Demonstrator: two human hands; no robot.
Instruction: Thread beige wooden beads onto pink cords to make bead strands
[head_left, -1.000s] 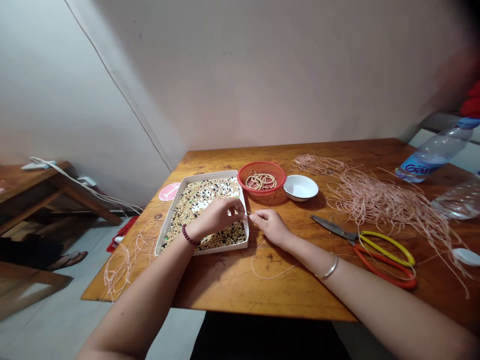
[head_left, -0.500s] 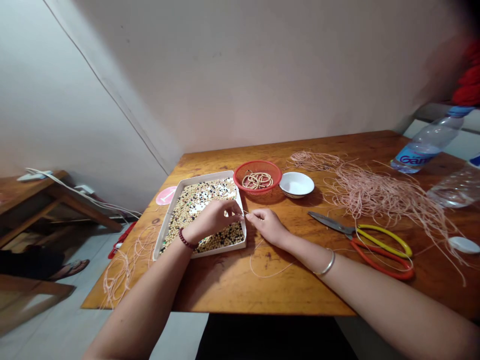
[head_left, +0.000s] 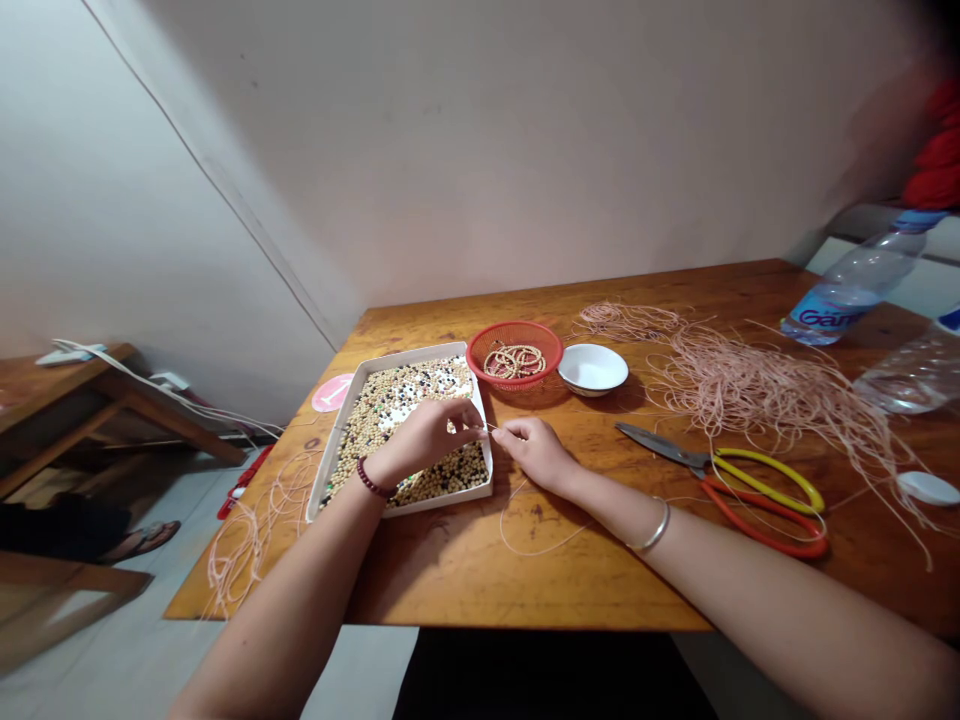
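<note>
My left hand (head_left: 424,438) pinched shut above bead tray (head_left: 330,447); right hand (head_left: 536,452) clamped on thin cord end (head_left: 487,427), hands just apart.

1. Blue letters "Gan" on the white-and-blue label of a clear plastic water bottle (head_left: 855,290), the rest of the word curving out of sight; position about 2 o'clock on the wooden table (head_left: 525,570).
2. Single white stroke, possibly the numeral 1, on a round pink sticker (head_left: 332,392), at about 10 o'clock, just beside the white tray (head_left: 331,450).
3. Blue patch of label on a second plastic bottle (head_left: 907,370), at about 3 o'clock, cut off by the frame edge and unreadable.
</note>
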